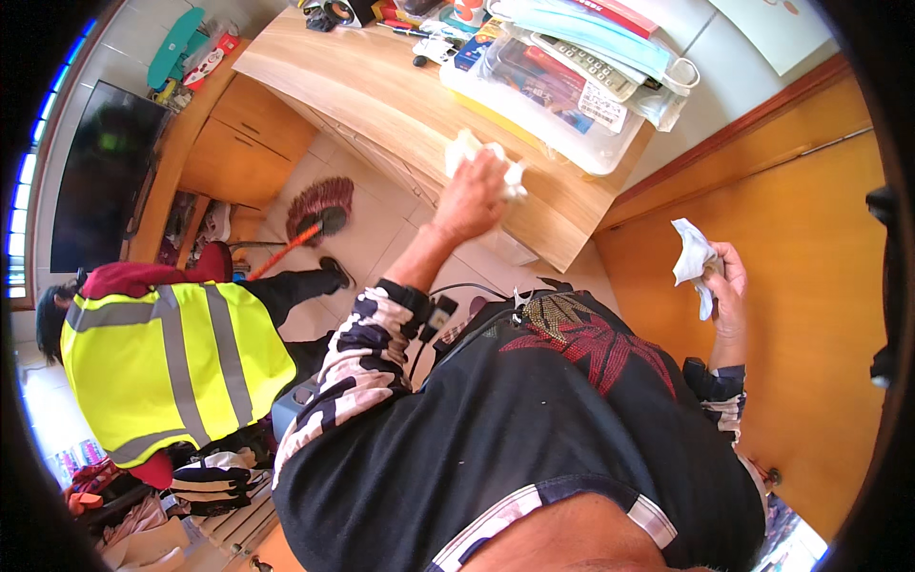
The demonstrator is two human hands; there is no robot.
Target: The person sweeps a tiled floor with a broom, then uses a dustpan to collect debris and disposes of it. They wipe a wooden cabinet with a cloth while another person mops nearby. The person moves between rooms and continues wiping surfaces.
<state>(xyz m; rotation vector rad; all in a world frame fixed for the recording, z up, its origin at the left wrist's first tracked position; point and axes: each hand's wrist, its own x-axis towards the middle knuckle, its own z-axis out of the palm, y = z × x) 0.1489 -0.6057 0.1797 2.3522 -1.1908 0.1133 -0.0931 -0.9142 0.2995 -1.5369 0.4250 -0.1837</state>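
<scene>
My left hand (pixel 472 193) presses a crumpled white cloth (pixel 461 151) against the wood-grain top of a cabinet (pixel 357 86), close to its front edge. Off to the right, my right hand (pixel 728 286) pinches a folded pale cloth (pixel 692 250) in the air before an orange wooden door (pixel 808 300). Just beyond my left hand stands a clear plastic storage box (pixel 607 161). On and in it are a blue face mask (pixel 593 36), a calculator (pixel 582 61) and packets that bear writing.
A person in a yellow reflective vest (pixel 136 365) bends at the left, near a broom (pixel 322 214) with an orange handle. Behind them stand a television (pixel 100 179) and a wooden cabinet (pixel 236 143). Clothes (pixel 214 479) lie at the lower left. A black cable (pixel 472 286) hangs before me.
</scene>
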